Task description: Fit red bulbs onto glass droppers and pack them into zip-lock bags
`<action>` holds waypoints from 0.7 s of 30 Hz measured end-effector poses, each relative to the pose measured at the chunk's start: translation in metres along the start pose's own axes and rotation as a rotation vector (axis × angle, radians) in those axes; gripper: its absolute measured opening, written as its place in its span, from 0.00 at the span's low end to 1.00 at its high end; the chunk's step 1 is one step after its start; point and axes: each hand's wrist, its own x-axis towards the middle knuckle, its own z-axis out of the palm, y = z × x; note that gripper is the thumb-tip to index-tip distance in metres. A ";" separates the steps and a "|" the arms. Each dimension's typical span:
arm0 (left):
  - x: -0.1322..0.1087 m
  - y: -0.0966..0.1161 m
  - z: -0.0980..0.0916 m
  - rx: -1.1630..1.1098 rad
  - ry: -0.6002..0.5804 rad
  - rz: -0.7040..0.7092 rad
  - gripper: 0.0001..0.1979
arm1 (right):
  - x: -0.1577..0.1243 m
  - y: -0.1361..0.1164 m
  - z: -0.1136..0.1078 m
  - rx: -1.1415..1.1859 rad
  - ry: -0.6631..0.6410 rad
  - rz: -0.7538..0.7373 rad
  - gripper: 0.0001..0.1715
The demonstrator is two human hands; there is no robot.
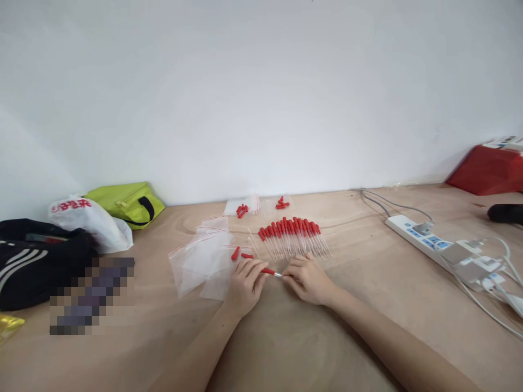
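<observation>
My left hand [246,283] and my right hand [307,279] rest on the wooden table [286,337] and together pinch one glass dropper [273,272]. The left fingers close on its red rubber bulb, the right fingers on its clear tube. Just beyond my hands lies a row of several droppers with red bulbs [292,235]. Two loose red bulbs [241,253] lie by my left fingers. A pile of clear zip bags with red seals [202,258] sits to the left of my left hand.
More red bulbs on small bags [255,206] lie near the wall. A green pouch [126,202], a white plastic bag [92,220] and a black bag [36,261] stand at the left. A white power strip [433,242] with plugs and cables runs along the right, beside a red box [488,170].
</observation>
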 end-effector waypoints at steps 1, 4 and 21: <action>-0.001 -0.004 0.000 0.050 0.033 -0.036 0.09 | 0.001 0.005 -0.001 0.008 0.032 0.057 0.11; -0.002 -0.018 -0.001 0.202 0.071 -0.184 0.09 | 0.006 0.028 -0.004 0.051 0.190 0.338 0.13; -0.007 -0.046 0.008 0.314 -0.090 -0.369 0.12 | 0.025 0.085 -0.003 -0.142 0.371 0.938 0.14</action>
